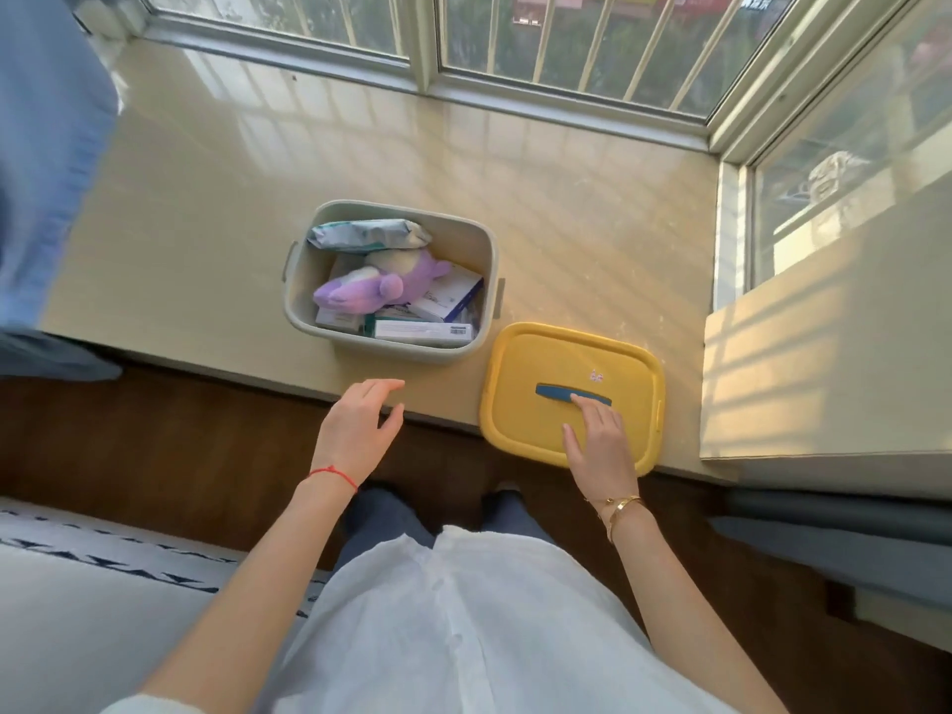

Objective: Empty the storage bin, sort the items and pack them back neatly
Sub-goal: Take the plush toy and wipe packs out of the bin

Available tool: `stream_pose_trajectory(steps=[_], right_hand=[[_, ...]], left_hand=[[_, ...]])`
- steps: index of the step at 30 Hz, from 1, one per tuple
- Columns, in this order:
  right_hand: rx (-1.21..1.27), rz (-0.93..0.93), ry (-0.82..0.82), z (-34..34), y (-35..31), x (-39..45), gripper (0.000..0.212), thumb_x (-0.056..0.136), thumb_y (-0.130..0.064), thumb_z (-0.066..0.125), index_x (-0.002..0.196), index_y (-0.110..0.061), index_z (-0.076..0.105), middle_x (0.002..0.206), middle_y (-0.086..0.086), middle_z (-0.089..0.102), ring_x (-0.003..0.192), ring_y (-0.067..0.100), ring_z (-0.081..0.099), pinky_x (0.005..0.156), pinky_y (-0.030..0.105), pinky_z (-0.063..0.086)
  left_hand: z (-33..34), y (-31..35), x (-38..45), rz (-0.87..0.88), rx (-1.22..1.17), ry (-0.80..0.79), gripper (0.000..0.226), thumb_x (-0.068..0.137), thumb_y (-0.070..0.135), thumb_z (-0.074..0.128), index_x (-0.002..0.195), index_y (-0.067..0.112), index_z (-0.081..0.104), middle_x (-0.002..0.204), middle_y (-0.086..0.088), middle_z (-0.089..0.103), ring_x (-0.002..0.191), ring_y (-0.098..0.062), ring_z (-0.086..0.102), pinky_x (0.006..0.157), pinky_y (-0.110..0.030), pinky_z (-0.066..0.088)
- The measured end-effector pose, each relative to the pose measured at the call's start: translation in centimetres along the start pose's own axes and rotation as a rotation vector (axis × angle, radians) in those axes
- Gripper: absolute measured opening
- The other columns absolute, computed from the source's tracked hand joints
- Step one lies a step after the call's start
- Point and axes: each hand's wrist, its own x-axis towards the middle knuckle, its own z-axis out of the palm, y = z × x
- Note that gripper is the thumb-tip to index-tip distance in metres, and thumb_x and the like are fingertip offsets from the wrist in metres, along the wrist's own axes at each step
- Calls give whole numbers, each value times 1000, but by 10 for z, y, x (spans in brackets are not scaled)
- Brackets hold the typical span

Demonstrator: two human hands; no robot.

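A pale grey storage bin (484,260) stands open on the beige window ledge. Inside lie a purple plush toy (376,286), a pack of wipes (366,234) and several white boxes (448,298). The yellow lid (520,373) with a blue handle (554,391) lies flat on the ledge to the bin's right. My right hand (597,445) rests on the lid, fingertips touching the handle, thumb spread. My left hand (358,430) hovers over the ledge's front edge just below the bin, fingers relaxed, holding nothing.
The window ledge (206,224) runs wide to the left and behind the bin. Window frames with bars close the back and right. A blue curtain (46,146) hangs at left. A raised beige sill block (824,378) sits right of the lid. Dark wooden floor lies below.
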Motion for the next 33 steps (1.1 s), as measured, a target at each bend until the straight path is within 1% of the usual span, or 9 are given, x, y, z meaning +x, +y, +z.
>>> stream_pose_trajectory(steps=[3, 10, 16, 20, 24, 28, 31, 33], right_hand=[[4, -13, 22, 15, -44, 1, 42, 92, -21, 56, 132, -13, 49, 127, 4, 56, 122, 17, 47, 107, 31, 38], [34, -30, 71, 64, -145, 11, 41, 91, -21, 56, 131, -10, 51, 124, 6, 58, 119, 19, 49, 105, 33, 40], [76, -38, 117, 83, -203, 36, 40, 89, -16, 59, 128, -7, 52, 120, 11, 60, 115, 24, 51, 103, 34, 39], [79, -16, 143, 83, -222, 61, 40, 88, -15, 59, 127, -9, 52, 120, 9, 59, 116, 22, 51, 103, 32, 38], [94, 29, 149, 85, -228, 97, 38, 90, -18, 57, 127, -8, 53, 122, 9, 59, 116, 23, 51, 103, 32, 38], [167, 90, 141, 87, -233, 147, 41, 91, -25, 55, 127, -7, 52, 121, 11, 58, 111, 26, 53, 99, 36, 42], [146, 76, 120, 89, -237, 194, 47, 89, -27, 58, 131, -8, 49, 126, 10, 55, 116, 25, 49, 102, 33, 38], [103, 35, 93, 92, -240, 220, 50, 85, -24, 62, 130, -9, 49, 125, 9, 55, 115, 26, 49, 102, 32, 36]], left_hand=[[-35, -37, -2, -15, 5, 30, 33, 90, 23, 60, 123, 20, 59, 117, -1, 63, 106, -15, 60, 91, -27, 48], [-111, -121, 14, 28, 32, 34, 33, 90, 21, 59, 122, 19, 60, 117, 0, 64, 107, -16, 60, 92, -32, 50], [-153, -161, 45, 84, 43, 13, 34, 91, 22, 57, 125, 19, 58, 119, -2, 62, 108, -17, 59, 89, -33, 51], [-158, -167, 77, 145, 35, -16, 34, 90, 21, 58, 124, 16, 59, 117, -4, 64, 108, -20, 60, 89, -34, 51], [-147, -162, 118, 165, 35, -45, 33, 89, 21, 59, 121, 17, 60, 114, -4, 65, 105, -22, 61, 84, -34, 51], [-131, -150, 160, 117, 5, -101, 32, 89, 24, 58, 120, 15, 60, 113, -6, 64, 102, -25, 60, 80, -35, 49], [-111, -143, 191, 91, -23, -145, 32, 90, 25, 58, 119, 13, 59, 112, -8, 63, 102, -26, 59, 80, -34, 47], [-98, -141, 204, 76, -49, -196, 33, 90, 25, 57, 121, 11, 58, 114, -9, 61, 104, -26, 57, 85, -34, 46]])
